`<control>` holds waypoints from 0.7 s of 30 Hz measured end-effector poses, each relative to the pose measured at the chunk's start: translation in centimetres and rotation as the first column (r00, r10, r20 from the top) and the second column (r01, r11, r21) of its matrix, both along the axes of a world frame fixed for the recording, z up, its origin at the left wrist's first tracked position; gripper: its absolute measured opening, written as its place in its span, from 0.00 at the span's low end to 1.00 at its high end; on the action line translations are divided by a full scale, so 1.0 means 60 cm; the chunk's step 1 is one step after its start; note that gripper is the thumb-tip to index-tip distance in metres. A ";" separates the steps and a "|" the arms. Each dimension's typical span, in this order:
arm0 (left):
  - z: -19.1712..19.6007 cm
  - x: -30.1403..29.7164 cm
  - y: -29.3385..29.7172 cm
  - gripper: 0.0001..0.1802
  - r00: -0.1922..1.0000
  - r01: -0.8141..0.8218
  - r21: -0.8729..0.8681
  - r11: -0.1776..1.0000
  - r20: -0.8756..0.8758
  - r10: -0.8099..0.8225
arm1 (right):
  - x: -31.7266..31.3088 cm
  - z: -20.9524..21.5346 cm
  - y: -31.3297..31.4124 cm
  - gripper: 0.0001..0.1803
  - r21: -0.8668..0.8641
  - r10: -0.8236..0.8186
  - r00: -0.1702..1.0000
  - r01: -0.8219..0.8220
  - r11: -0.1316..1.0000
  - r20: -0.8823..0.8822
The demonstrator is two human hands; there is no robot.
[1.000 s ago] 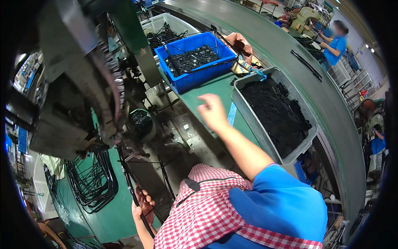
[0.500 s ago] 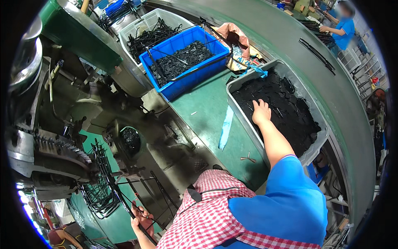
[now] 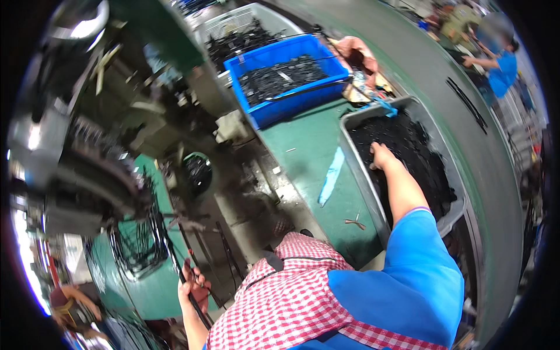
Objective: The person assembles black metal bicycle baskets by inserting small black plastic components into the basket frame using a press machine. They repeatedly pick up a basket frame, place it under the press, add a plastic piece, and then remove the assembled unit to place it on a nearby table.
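Observation:
My left hand (image 3: 195,287), at the lower left, is closed around a long, thin black rod (image 3: 172,256) that slants up toward the machine. At the right, my right hand (image 3: 380,156) reaches into a grey plastic bin (image 3: 357,157) full of small black parts (image 3: 417,157). Its fingers are bent together down at the parts, and whatever they hold is hidden. A light-blue strip (image 3: 331,177) and a small metal tool with three arms (image 3: 355,221) lie on the green tabletop (image 3: 303,184) beside the bin.
A blue bin (image 3: 297,99) of small dark parts stands at the back, before a white basket (image 3: 251,17) of black pieces. A large machine (image 3: 76,192) fills the left. Black rods (image 3: 137,251) lie by it. Beyond the conveyor (image 3: 402,64), a person in blue (image 3: 503,73) works.
My right hand's fingers, spread over the black parts before, are now drawn together among them. My left hand keeps its hold on the rod. The whole view has shifted and blurred a little.

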State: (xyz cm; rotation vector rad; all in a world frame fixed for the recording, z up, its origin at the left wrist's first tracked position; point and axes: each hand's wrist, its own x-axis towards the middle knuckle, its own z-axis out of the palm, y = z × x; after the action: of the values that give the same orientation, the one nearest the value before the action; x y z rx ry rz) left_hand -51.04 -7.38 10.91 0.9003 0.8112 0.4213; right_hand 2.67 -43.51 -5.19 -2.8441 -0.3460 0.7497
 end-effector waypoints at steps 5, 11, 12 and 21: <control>-0.010 -0.001 0.031 0.52 0.995 0.089 -0.031 0.996 0.040 -0.088 | 0.012 -0.113 -0.078 0.50 0.280 -0.030 0.992 -0.006 0.960 0.122; -0.004 -0.030 0.044 0.48 0.991 0.105 -0.084 0.991 0.089 -0.098 | 0.049 -0.176 -0.064 0.10 0.562 -0.420 0.902 0.296 0.773 0.102; -0.002 -0.036 0.044 0.48 0.992 0.104 -0.087 0.991 0.087 -0.097 | 0.045 -0.168 -0.046 0.09 0.599 -0.470 0.875 0.316 0.736 0.116; -0.029 -0.051 0.075 0.47 0.971 0.205 -0.068 0.976 0.141 -0.194 | -0.177 0.221 0.264 0.14 0.939 -0.256 0.966 0.059 0.338 0.032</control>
State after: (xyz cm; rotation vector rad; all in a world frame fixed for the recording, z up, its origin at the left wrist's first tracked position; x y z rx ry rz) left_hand -54.12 -2.89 9.20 0.8580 0.6042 0.2668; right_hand -7.92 -27.68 8.06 -1.7410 -0.3501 0.1084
